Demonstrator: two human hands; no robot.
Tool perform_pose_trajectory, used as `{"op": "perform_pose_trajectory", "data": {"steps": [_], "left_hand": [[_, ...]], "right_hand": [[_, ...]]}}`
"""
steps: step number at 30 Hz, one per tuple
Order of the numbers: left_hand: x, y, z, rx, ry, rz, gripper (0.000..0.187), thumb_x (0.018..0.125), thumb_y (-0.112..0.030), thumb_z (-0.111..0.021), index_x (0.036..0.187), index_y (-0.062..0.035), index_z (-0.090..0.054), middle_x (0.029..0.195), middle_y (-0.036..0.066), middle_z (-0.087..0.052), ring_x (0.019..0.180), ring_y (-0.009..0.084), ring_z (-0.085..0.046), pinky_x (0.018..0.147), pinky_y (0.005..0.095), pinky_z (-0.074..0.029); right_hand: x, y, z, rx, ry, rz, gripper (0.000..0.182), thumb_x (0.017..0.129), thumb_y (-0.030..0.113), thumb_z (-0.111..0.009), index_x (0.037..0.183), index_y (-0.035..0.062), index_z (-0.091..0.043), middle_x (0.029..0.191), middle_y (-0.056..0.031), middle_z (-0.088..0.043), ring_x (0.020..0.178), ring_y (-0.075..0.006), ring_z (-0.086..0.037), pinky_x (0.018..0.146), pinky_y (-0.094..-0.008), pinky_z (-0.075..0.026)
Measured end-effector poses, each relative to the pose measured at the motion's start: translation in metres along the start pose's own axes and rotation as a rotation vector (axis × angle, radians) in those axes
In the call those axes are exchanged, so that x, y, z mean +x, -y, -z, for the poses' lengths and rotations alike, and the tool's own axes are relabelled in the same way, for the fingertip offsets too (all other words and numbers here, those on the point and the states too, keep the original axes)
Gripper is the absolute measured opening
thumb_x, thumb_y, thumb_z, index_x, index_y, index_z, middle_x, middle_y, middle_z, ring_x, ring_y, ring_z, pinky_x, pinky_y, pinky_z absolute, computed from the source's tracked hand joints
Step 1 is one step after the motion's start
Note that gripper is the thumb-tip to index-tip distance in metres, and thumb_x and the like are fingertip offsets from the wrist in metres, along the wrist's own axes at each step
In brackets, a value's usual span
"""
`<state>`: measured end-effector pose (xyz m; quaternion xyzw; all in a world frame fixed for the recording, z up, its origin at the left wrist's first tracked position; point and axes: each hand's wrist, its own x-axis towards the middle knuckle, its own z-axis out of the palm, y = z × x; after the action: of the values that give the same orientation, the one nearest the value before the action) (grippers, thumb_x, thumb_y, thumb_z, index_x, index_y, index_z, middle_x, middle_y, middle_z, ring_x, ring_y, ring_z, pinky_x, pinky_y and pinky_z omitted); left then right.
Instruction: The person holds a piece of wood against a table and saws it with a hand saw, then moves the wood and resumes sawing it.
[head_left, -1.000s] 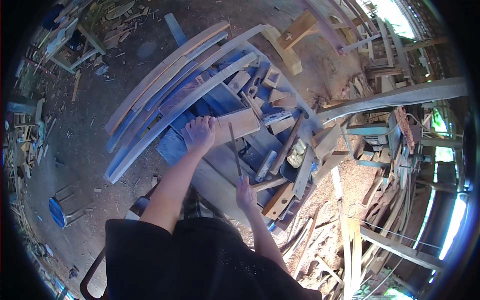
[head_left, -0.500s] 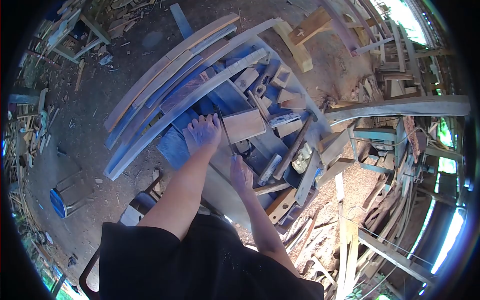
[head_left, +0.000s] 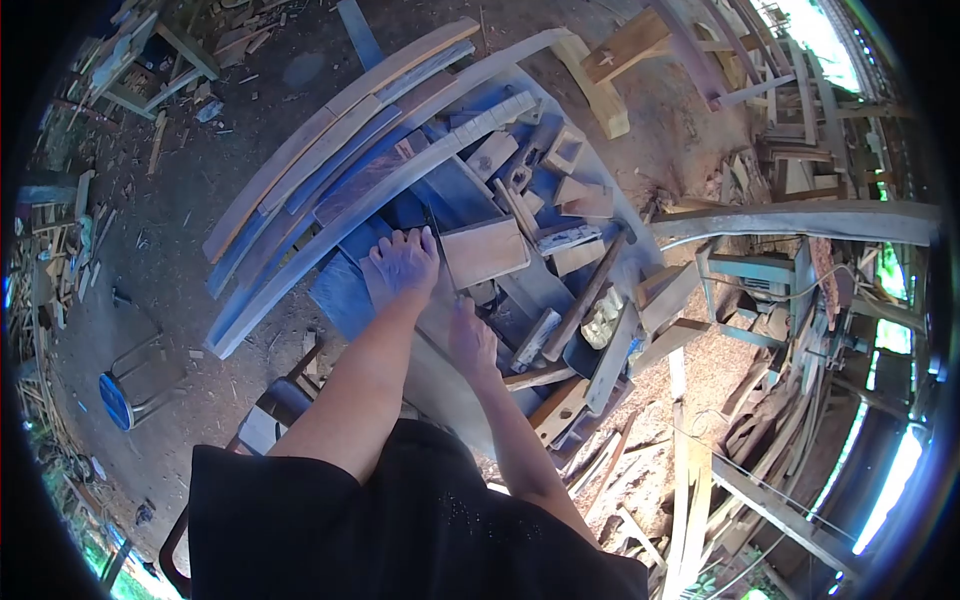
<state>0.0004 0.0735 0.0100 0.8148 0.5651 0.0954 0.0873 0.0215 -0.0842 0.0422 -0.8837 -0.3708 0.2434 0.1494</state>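
Observation:
My left hand presses on a flat wooden board, its bent fingers over the board's far edge. The larger, pale brown part of this wooden board shows to the right of the fingers. My right hand is closed around the near end of what looks like a handsaw. Its thin dark blade appears almost edge-on, running away from me between my left hand and the pale board. Whether the blade is inside a cut cannot be made out, and the handle is mostly hidden by my fingers.
Wood offcuts and blocks crowd the right half of the workbench. Long curved timbers lie along its far left side. A blue-topped stool stands on the floor at left. Sawdust and scrap wood lie at right.
My right hand and the saw have shifted slightly forward and to the left. My left hand stays on the board. The whole view has moved a little.

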Motion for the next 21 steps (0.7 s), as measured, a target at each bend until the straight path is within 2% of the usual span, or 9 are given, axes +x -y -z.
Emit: {"op": "perform_pose_trajectory", "data": {"steps": [4, 6, 10, 12, 15, 16, 18, 20, 21], "left_hand": [[0.001, 0.0, 0.001, 0.011, 0.047, 0.016, 0.04, 0.096, -0.04, -0.042, 0.09, -0.0147, -0.072, 0.089, 0.007, -0.064, 0.09, 0.0268, -0.055, 0.088, 0.0441, -0.033], [0.003, 0.0, -0.004, 0.007, 0.037, 0.021, 0.04, 0.096, -0.04, -0.041, 0.09, -0.0147, -0.072, 0.089, 0.007, -0.064, 0.09, 0.0267, -0.055, 0.088, 0.0442, -0.033], [0.003, 0.003, -0.009, -0.006, -0.019, 0.006, 0.036, 0.093, -0.04, -0.047, 0.084, -0.015, -0.071, 0.087, 0.007, -0.063, 0.087, 0.0269, -0.054, 0.085, 0.0444, -0.033], [0.0, 0.003, -0.01, 0.0, -0.01, 0.008, 0.036, 0.093, -0.039, -0.047, 0.084, -0.0149, -0.071, 0.087, 0.007, -0.063, 0.087, 0.0268, -0.054, 0.085, 0.0444, -0.033], [0.003, 0.001, -0.009, 0.013, 0.006, 0.003, 0.035, 0.093, -0.039, -0.047, 0.084, -0.0149, -0.072, 0.088, 0.007, -0.063, 0.087, 0.0269, -0.054, 0.085, 0.0443, -0.033], [0.003, 0.001, -0.009, 0.009, -0.009, 0.008, 0.036, 0.093, -0.039, -0.047, 0.084, -0.0148, -0.072, 0.088, 0.007, -0.063, 0.087, 0.0272, -0.054, 0.086, 0.0443, -0.033], [0.003, 0.001, -0.009, 0.008, -0.015, 0.024, 0.036, 0.093, -0.039, -0.047, 0.084, -0.0147, -0.072, 0.088, 0.007, -0.063, 0.087, 0.0274, -0.054, 0.086, 0.0444, -0.033], [0.002, 0.002, -0.006, -0.008, 0.004, 0.013, 0.036, 0.092, -0.04, -0.047, 0.084, -0.0147, -0.072, 0.088, 0.007, -0.063, 0.088, 0.0279, -0.054, 0.086, 0.0448, -0.033], [0.003, 0.003, -0.008, -0.002, 0.008, 0.016, 0.036, 0.092, -0.04, -0.047, 0.084, -0.0147, -0.072, 0.088, 0.007, -0.063, 0.088, 0.0279, -0.054, 0.086, 0.0448, -0.033]], "right_hand": [[-0.014, -0.002, -0.004, -0.019, -0.058, 0.025, 0.018, 0.1, 0.024, -0.041, 0.099, 0.006, -0.041, 0.066, -0.0234, -0.063, 0.062, -0.0427, -0.065, 0.054, -0.0537, -0.051], [-0.028, 0.001, 0.011, -0.031, 0.018, -0.032, 0.018, 0.099, 0.023, -0.041, 0.099, 0.0052, -0.041, 0.066, -0.022, -0.063, 0.063, -0.041, -0.065, 0.053, -0.0522, -0.051], [-0.004, 0.008, 0.005, -0.09, 0.09, -0.078, 0.02, 0.099, 0.022, -0.042, 0.105, 0.0033, -0.042, 0.065, -0.0204, -0.064, 0.063, -0.0395, -0.066, 0.053, -0.0505, -0.052], [0.025, 0.008, -0.005, -0.066, -0.021, 0.082, 0.025, 0.098, 0.022, -0.043, 0.112, 0.001, -0.042, 0.065, -0.0195, -0.064, 0.063, -0.0388, -0.067, 0.053, -0.0504, -0.053], [0.022, 0.005, -0.001, -0.057, -0.017, 0.085, 0.027, 0.098, 0.02, -0.044, 0.117, 0.001, -0.042, 0.064, -0.0197, -0.064, 0.062, -0.0378, -0.067, 0.052, -0.0492, -0.053], [0.014, 0.003, 0.003, -0.063, -0.02, 0.086, 0.027, 0.098, 0.02, -0.044, 0.117, 0.001, -0.042, 0.064, -0.0197, -0.064, 0.062, -0.0378, -0.067, 0.052, -0.0492, -0.053], [-0.013, 0.011, 0.02, -0.066, 0.106, -0.072, 0.017, 0.095, 0.015, -0.043, 0.107, 0.004, -0.042, 0.067, -0.0215, -0.063, 0.065, -0.0406, -0.066, 0.057, -0.0513, -0.053], [-0.013, 0.008, 0.016, -0.087, 0.135, -0.071, 0.017, 0.095, 0.014, -0.043, 0.108, 0.0041, -0.041, 0.071, -0.0213, -0.064, 0.066, -0.0409, -0.066, 0.057, -0.0514, -0.053], [-0.002, 0.006, 0.009, -0.05, 0.062, 0.004, 0.016, 0.097, 0.017, -0.042, 0.107, 0.0039, -0.043, 0.067, -0.0207, -0.064, 0.064, -0.0392, -0.066, 0.054, -0.0499, -0.053]]}}
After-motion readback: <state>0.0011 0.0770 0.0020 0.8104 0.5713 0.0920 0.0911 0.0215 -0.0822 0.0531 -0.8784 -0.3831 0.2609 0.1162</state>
